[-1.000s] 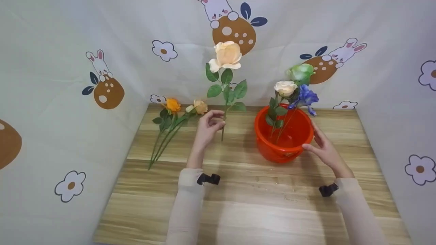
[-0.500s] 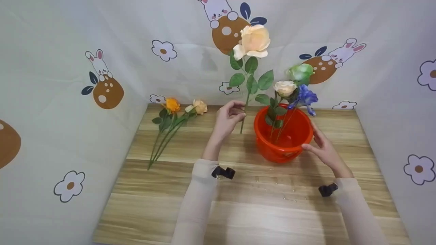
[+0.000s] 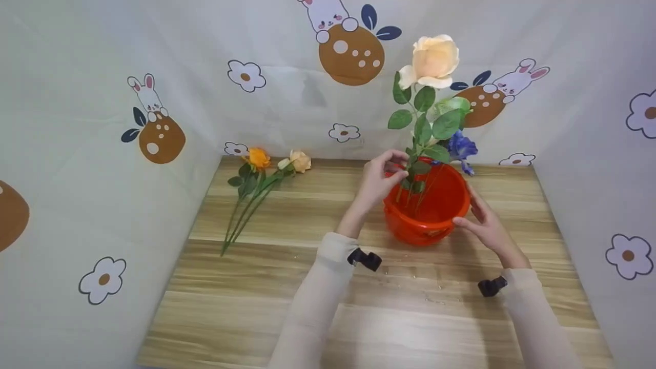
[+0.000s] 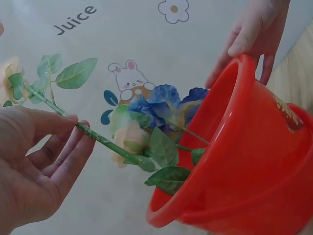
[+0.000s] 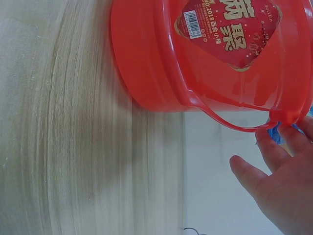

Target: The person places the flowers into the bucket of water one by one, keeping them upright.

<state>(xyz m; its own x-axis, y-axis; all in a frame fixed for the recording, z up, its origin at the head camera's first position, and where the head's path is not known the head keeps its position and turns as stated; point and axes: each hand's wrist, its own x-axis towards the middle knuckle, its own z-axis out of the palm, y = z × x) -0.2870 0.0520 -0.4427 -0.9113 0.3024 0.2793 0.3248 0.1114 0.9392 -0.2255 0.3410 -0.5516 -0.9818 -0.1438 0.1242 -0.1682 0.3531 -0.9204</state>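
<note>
In the head view my left hand (image 3: 379,179) pinches the green stem of a large peach rose (image 3: 435,61) between thumb and fingers. The rose stands nearly upright, its lower stem over the left part of the red bucket's (image 3: 417,233) mouth. Leaves hide the stem's end in the left wrist view. My right hand (image 3: 489,228) touches the bucket's right side at the rim, fingers mostly straight and thumb spread. Inside the bucket stand a blue flower (image 3: 463,147), a green flower (image 3: 458,105) and a cream rose (image 4: 132,137), which the held rose mostly covers in the head view.
Several loose stems lie at the table's left back, with an orange flower (image 3: 259,157) and a peach flower (image 3: 300,161). Water drops dot the wooden table (image 3: 246,302) before the bucket. A printed cloth (image 3: 287,113) walls the back and sides. The bucket's thin handle (image 5: 230,126) hangs outside.
My left hand has carried the peach rose rightward from beside the bucket to over its left part, and the rose now covers the cream one. The right hand has stayed at the rim.
</note>
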